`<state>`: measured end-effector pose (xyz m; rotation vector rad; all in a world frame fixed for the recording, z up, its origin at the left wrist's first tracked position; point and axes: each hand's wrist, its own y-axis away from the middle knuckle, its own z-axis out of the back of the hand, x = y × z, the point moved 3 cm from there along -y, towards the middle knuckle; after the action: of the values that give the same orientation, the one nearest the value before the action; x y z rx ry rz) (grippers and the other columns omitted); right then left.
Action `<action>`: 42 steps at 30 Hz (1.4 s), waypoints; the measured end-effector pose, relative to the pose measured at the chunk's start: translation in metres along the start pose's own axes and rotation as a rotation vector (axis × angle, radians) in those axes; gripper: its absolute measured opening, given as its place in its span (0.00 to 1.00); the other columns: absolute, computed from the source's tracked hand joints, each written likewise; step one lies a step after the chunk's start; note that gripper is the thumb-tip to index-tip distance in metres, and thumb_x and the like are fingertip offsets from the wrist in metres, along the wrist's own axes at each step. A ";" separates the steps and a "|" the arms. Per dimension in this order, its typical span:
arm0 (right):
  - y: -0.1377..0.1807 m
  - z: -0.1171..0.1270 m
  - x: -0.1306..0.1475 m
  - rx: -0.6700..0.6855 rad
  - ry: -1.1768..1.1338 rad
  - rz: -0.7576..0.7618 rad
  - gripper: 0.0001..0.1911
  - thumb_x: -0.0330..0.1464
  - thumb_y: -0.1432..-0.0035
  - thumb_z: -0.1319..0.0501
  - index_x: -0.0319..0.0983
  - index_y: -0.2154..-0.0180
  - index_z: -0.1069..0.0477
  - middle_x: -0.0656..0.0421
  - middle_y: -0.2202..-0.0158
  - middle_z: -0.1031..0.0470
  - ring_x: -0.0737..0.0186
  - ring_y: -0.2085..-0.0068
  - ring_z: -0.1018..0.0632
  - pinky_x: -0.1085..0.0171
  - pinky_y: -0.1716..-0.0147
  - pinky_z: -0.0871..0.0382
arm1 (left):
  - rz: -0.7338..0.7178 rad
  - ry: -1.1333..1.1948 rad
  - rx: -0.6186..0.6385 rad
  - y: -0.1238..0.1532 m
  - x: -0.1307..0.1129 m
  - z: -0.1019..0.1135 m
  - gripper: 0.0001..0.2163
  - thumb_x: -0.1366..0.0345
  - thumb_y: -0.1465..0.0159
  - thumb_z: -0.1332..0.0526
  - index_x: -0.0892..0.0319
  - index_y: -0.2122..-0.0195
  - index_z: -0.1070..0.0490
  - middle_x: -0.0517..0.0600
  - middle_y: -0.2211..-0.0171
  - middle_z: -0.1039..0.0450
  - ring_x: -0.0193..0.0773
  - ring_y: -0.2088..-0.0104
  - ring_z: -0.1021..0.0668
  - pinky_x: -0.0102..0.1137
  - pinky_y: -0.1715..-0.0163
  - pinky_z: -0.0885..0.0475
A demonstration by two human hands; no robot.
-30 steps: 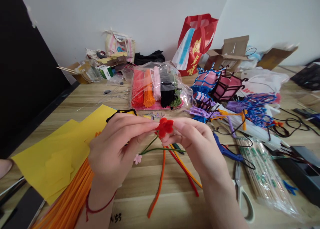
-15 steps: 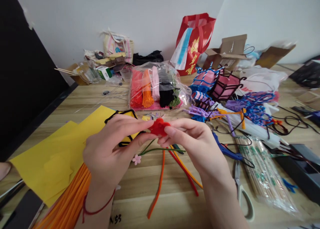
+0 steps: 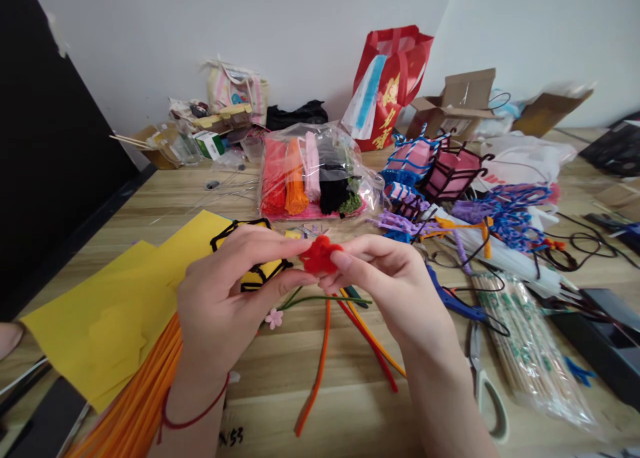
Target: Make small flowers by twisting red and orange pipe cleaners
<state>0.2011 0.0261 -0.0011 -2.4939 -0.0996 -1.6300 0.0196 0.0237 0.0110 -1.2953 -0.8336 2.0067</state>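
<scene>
A small red fuzzy flower (image 3: pixel 320 256), seemingly bent from pipe cleaner, is held up above the table between both hands. My left hand (image 3: pixel 235 288) pinches its left side with thumb and fingers. On the right side, my right hand (image 3: pixel 385 285) grips it with the thumb laid over a petal. Below them lie an orange pipe cleaner (image 3: pixel 320 371), a red pipe cleaner (image 3: pixel 370 348) and a green pipe cleaner (image 3: pixel 330 299). A little pink flower (image 3: pixel 274 318) rests beside my left wrist. Behind my left hand sits a yellow piece with a black frame (image 3: pixel 265 276), partly hidden.
Yellow sheets (image 3: pixel 120 298) and a bundle of orange pipe cleaners (image 3: pixel 135 391) are at left. To the right lie scissors (image 3: pixel 493 405), a blue glue gun (image 3: pixel 453 298) and bagged sticks (image 3: pixel 530 351). Farther back are a clear bag of pipe cleaners (image 3: pixel 313 171) and pink lanterns (image 3: pixel 453 171).
My left hand has shifted slightly right, and its fingers have moved a little on the red flower. The flower is turned so that more of its petals face me.
</scene>
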 end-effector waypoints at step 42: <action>0.001 -0.004 -0.001 -0.146 0.045 0.009 0.07 0.29 0.53 0.22 0.39 0.70 0.17 0.62 0.77 0.16 0.70 0.77 0.19 0.73 0.75 0.22 | -0.402 -0.467 0.078 0.002 0.002 -0.008 0.08 0.74 0.27 0.39 0.56 0.51 0.25 0.52 0.57 0.17 0.44 0.57 0.18 0.40 0.54 0.24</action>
<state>0.1974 0.0245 -0.0011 -2.5567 0.0375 -1.7476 0.0265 0.0250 0.0059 -0.5550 -1.1118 2.0015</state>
